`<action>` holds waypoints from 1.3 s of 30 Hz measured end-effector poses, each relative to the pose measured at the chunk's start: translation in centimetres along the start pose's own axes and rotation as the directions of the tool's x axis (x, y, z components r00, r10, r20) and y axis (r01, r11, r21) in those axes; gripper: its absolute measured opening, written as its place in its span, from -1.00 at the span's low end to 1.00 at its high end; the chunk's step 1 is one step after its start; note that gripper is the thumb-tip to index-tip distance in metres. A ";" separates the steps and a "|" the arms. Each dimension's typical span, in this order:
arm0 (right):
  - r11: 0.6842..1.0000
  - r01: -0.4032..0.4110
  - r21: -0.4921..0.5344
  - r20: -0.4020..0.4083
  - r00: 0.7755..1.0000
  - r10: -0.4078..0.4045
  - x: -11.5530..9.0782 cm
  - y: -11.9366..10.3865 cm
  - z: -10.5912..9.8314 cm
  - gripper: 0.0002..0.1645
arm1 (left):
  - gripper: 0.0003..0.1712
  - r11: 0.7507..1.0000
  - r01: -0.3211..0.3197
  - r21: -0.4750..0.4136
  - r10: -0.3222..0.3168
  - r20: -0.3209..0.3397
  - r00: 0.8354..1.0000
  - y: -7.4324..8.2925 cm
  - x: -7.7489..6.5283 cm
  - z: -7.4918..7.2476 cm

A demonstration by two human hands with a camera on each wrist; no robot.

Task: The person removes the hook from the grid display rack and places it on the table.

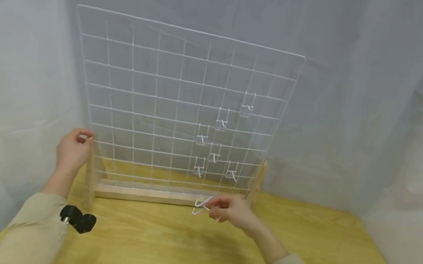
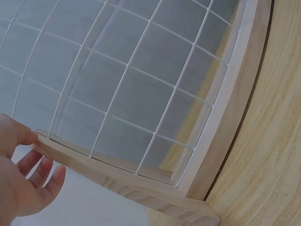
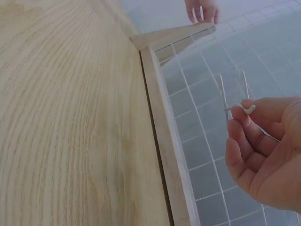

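So, right hand [image 1: 229,210]: pinching a white hook [image 3: 223,92] on the near side of the wire grid [image 1: 176,100], low right.
Left hand [image 1: 73,151]: gripping the wooden stand's [image 1: 150,196] left end.
Snag risk: could be catching wires if the hook's tilting.

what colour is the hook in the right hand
White; the hook shows best in the right wrist view.

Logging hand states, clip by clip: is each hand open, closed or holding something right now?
Left hand: closed, pinching the wooden stand at its left post.
Right hand: closed, holding a white hook.
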State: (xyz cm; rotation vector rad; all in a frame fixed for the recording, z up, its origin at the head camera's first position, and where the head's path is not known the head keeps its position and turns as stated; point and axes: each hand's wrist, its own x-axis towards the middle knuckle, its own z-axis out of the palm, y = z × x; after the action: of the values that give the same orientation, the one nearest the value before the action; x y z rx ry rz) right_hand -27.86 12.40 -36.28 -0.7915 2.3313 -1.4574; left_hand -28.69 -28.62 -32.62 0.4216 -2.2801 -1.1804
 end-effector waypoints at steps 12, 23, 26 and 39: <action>0.999 -0.012 -0.045 0.047 0.999 0.014 1.0 0.1 1.3 -0.74 | -0.69 0.995 -0.072 0.073 0.073 -0.015 0.997 0.2 0.6 -0.1; 1.000 0.004 -0.020 0.056 0.998 -0.002 2.9 1.8 3.7 -0.78 | -0.71 0.996 -0.071 0.057 0.073 -0.023 0.997 0.6 0.3 0.0; 1.000 0.004 -0.011 0.064 0.998 -0.003 3.4 2.4 4.6 -0.79 | -0.69 0.997 -0.063 0.047 0.064 -0.017 0.998 0.6 0.2 0.1; 0.999 0.034 -0.042 0.095 0.995 -0.030 4.0 3.7 7.9 -0.84 | -0.64 0.999 -0.028 0.028 0.028 -0.013 1.000 0.2 -0.2 0.0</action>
State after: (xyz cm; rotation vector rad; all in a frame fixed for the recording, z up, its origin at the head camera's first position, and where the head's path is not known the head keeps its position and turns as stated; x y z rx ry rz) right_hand -28.29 5.51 -42.90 -0.8938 2.2973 -1.3552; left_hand -28.56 -28.44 -32.54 0.4058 -2.2858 -1.1295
